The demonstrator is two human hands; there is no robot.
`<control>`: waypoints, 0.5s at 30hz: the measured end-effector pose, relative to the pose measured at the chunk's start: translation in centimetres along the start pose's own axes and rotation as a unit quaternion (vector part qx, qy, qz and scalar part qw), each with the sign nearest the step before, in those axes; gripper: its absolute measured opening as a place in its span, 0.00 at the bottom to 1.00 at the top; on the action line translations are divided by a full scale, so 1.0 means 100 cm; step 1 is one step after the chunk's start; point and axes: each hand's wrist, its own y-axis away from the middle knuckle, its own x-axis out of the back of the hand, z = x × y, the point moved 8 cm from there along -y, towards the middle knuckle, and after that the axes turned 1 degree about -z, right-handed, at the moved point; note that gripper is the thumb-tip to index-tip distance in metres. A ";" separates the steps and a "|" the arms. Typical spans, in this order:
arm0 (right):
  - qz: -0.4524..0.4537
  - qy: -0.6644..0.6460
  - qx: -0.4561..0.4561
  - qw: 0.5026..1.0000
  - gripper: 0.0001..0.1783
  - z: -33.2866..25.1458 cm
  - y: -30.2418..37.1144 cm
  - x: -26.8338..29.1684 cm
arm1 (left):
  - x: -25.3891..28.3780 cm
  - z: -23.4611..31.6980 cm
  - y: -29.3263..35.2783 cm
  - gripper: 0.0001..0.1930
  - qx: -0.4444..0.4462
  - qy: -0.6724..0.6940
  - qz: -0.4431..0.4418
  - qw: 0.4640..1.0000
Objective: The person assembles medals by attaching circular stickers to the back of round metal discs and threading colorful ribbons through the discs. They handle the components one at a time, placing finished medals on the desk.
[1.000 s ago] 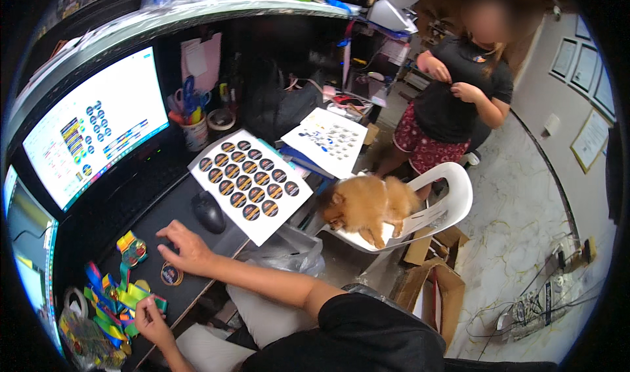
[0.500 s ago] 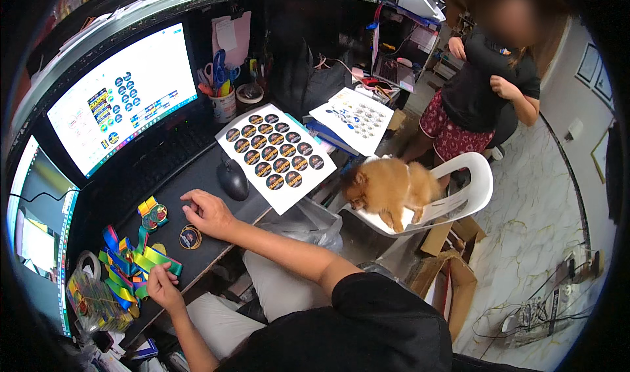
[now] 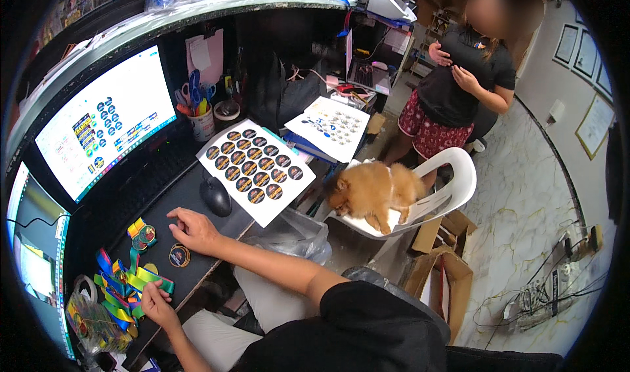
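The left hand (image 3: pixel 156 304) is pinching the striped ribbons (image 3: pixel 128 285) at the desk's (image 3: pixel 190 188) near-left edge, while the right hand (image 3: pixel 191 229), fingers spread and grasping nothing, is resting just right of 1 round medal (image 3: pixel 178 255), near the mouse (image 3: pixel 216 196) and sticker sheet (image 3: pixel 254 169).

You wear a black short-sleeved top (image 3: pixel 367 323) whose sleeve ends just above your right elbow, toward five o'clock. Both forearms are bare down to your right hand (image 3: pixel 193 229) and left hand (image 3: pixel 156 303), with no watch or rings visible. Your trousers (image 3: pixel 262 303) look light grey, perhaps white.
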 end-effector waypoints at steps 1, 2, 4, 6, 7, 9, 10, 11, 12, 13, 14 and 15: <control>0.000 -0.007 -0.001 1.000 0.13 0.000 0.000 0.000 | 0.000 0.001 0.000 0.18 -0.004 0.001 0.001 1.000; 0.000 -0.003 0.002 1.000 0.13 0.000 0.000 0.000 | 0.000 0.001 0.000 0.18 -0.004 -0.006 0.000 1.000; -0.002 -0.006 -0.004 1.000 0.13 0.000 0.000 0.001 | 0.000 0.002 0.001 0.18 -0.006 -0.013 0.000 1.000; 0.004 0.002 0.007 1.000 0.14 -0.003 -0.001 0.003 | -0.002 0.004 0.000 0.18 -0.007 -0.018 -0.011 1.000; 0.005 0.005 0.011 1.000 0.14 -0.005 -0.001 0.003 | -0.003 0.005 0.000 0.18 -0.009 -0.008 -0.014 1.000; -0.008 0.008 -0.005 1.000 0.14 -0.004 -0.001 0.003 | -0.003 0.006 0.000 0.17 -0.007 -0.018 -0.014 1.000; -0.017 0.007 -0.018 1.000 0.13 -0.002 -0.001 0.002 | -0.003 0.007 0.000 0.17 -0.007 -0.016 -0.015 1.000; -0.013 0.008 -0.010 1.000 0.14 -0.004 -0.001 0.003 | -0.004 0.007 0.000 0.17 -0.007 -0.021 -0.017 1.000; -0.013 0.007 -0.007 1.000 0.14 -0.005 -0.001 0.003 | -0.004 0.007 0.000 0.17 -0.006 -0.023 -0.020 1.000; -0.015 0.002 -0.007 1.000 0.14 -0.005 -0.001 0.003 | -0.004 0.007 0.000 0.17 -0.008 -0.021 -0.018 1.000; -0.013 0.006 -0.003 1.000 0.14 -0.006 -0.001 0.003 | -0.004 0.006 0.000 0.17 -0.006 -0.024 -0.021 0.999; -0.014 0.007 -0.001 1.000 0.14 -0.006 -0.001 0.003 | -0.004 0.006 0.000 0.17 -0.006 -0.022 -0.019 1.000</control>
